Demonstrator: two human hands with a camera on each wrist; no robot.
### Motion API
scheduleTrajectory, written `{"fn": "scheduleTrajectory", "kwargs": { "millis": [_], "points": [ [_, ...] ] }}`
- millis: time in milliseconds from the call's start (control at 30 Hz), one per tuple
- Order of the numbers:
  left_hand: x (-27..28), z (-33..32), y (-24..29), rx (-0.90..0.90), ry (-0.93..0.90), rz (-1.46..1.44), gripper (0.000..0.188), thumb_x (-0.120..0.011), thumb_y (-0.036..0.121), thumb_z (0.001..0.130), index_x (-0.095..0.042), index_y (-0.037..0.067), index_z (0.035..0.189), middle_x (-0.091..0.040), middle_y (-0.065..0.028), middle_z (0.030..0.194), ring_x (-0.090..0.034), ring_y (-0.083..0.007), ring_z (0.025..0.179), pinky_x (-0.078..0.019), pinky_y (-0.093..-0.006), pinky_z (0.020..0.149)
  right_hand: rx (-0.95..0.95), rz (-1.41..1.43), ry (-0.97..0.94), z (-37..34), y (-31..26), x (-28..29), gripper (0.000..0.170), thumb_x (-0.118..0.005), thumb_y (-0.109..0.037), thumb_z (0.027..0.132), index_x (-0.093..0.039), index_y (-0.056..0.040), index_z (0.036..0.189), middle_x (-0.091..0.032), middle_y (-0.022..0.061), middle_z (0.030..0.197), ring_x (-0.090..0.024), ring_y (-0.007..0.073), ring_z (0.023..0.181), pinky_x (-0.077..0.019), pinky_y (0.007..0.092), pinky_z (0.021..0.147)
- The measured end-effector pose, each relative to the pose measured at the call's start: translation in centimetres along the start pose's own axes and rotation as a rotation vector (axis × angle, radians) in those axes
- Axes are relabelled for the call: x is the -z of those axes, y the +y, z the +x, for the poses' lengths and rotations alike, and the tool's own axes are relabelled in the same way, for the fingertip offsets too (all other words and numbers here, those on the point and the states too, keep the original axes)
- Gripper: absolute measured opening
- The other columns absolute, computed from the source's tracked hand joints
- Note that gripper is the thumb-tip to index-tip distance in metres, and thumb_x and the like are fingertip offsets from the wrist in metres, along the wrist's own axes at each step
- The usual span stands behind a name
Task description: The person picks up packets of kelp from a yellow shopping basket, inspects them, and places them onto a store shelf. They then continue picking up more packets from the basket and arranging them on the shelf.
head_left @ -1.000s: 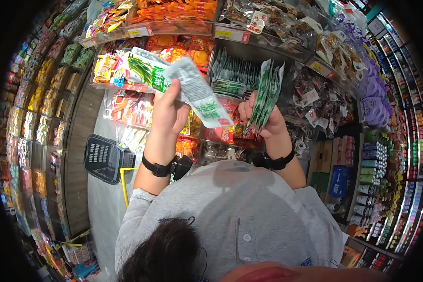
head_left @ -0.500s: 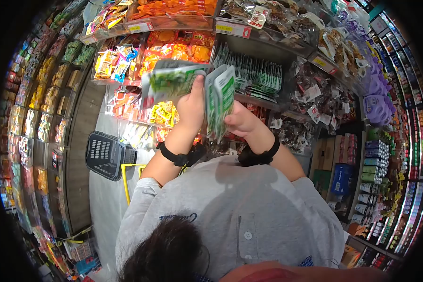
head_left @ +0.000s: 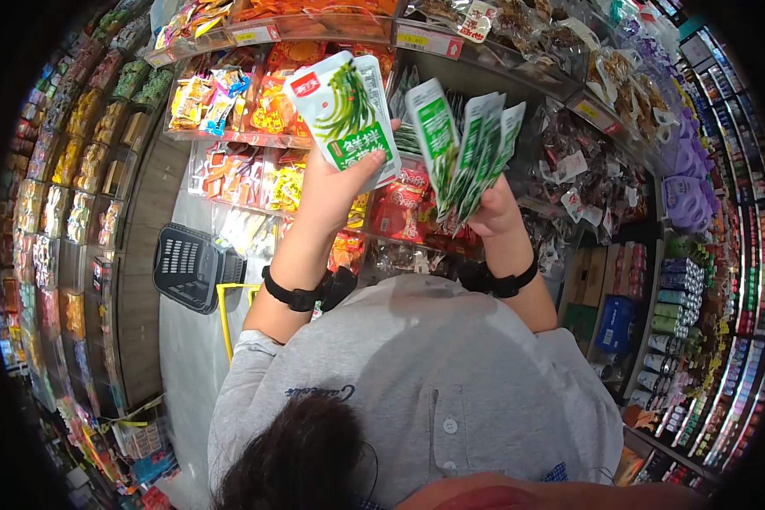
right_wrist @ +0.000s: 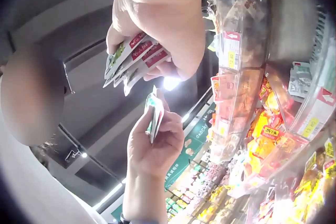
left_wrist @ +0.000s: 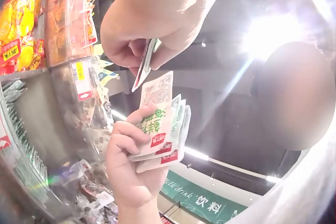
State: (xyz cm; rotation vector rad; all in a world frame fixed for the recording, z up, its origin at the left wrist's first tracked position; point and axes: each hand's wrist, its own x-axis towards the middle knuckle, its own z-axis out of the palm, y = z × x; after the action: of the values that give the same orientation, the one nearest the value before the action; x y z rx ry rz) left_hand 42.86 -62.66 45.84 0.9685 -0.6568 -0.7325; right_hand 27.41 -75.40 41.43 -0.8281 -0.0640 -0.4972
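Note:
My left hand [head_left: 336, 183] grips a couple of flat snack packets [head_left: 336, 106], white and green with a picture of green strands, thumb over the front one. In the left wrist view these packets [left_wrist: 145, 64] show edge-on between thumb and fingers. To the right, my right hand [head_left: 500, 212] holds several matching packets [head_left: 467, 153] by their lower ends, fanned out. Their red corner labels show in the right wrist view, where the packets [right_wrist: 137, 58] hang below the palm. The two hands are apart, in front of a shelf bin [head_left: 527, 85] of the same green packets.
Bins of orange-red snack bags [head_left: 272, 102] stand to the left, dark vacuum-packed snacks [head_left: 569, 161] to the right. A price-tagged shelf edge [head_left: 429, 41] runs above the hands. On the floor at left sits a dark shopping basket [head_left: 187, 268] with a yellow handle [head_left: 225, 327].
The hands came together in the middle with their packets, then moved apart again. The left hand's packets now stand upright facing me, and the right hand's packets are spread wider.

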Motion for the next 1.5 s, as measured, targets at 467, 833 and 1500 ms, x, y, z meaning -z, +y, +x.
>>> {"fn": "scheduleTrajectory", "kwargs": {
  "millis": [467,833,1500],
  "points": [
    [2.7,0.4,-0.6,0.175,-0.061,0.299,0.053,-0.059,-0.002,0.077,-0.038,0.0,0.126,-0.057,-0.0105,0.111,-0.057,-0.0179,0.097,-0.0464,-0.031,0.083,0.145,-0.422,0.172,-0.1,-2.5,1.5,0.091,-0.078,-0.014,0.063,-0.021,-0.0068,0.134,-0.048,0.0095,0.12,-0.049,0.0206,0.11,-0.0393,0.0351,0.093],
    [0.7,2.6,1.2,0.131,-0.66,1.032,0.047,-0.067,0.012,0.072,-0.051,0.002,0.115,-0.061,-0.0162,0.1,-0.059,-0.0272,0.093,-0.0452,-0.034,0.08,0.225,-1.882,-0.557,-0.5,-6.6,-3.6,0.047,-0.07,-0.003,0.05,-0.055,-0.0057,0.094,-0.05,0.0117,0.113,-0.05,0.0301,0.1,-0.0417,0.0377,0.083],
    [2.1,2.2,0.0,0.447,-0.352,0.02,0.046,-0.045,0.018,0.086,-0.035,-0.001,0.127,-0.057,-0.0134,0.11,-0.061,-0.02,0.089,-0.0483,-0.0315,0.078,0.204,-1.328,-0.092,-4.2,-0.6,2.5,0.038,-0.073,-0.014,0.053,-0.058,-0.0095,0.087,-0.055,0.0083,0.102,-0.049,0.0276,0.1,-0.0363,0.041,0.089]
  ]
}}
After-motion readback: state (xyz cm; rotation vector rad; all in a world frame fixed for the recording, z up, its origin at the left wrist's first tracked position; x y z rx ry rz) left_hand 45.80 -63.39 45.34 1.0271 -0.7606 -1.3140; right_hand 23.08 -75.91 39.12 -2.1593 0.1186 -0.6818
